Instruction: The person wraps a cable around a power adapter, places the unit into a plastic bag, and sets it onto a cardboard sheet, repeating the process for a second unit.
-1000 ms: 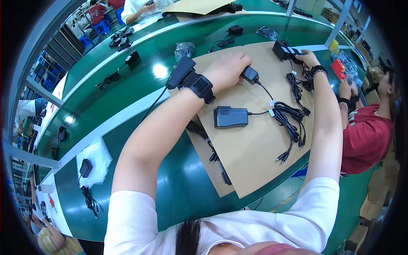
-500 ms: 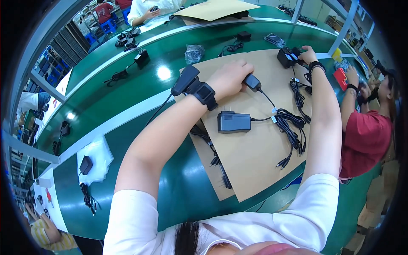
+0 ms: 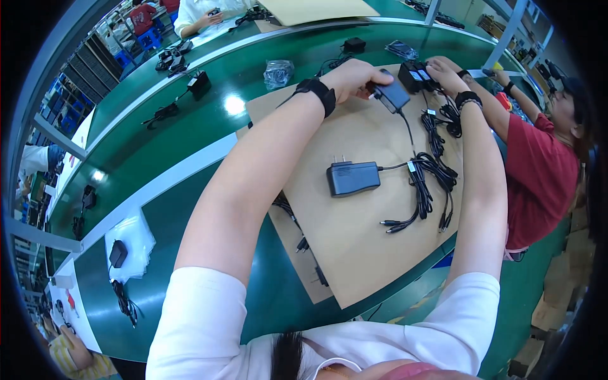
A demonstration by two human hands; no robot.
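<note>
- Power adapter (image 3: 394, 96) is pinched in left hand (image 3: 356, 77); likely light, rigid (casing best gripped).
- Beside right hand (image 3: 449, 80), labelled adapters (image 3: 415, 77) are seen; closure cannot be told.

A white short-sleeved top (image 3: 380, 342) is worn with black wristbands (image 3: 326, 96).

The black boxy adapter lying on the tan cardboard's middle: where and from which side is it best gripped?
Probably grip the adapter across its right half, from the near side: metal prongs jut from its far edge's left part; thin black cord exits rightward.
</note>
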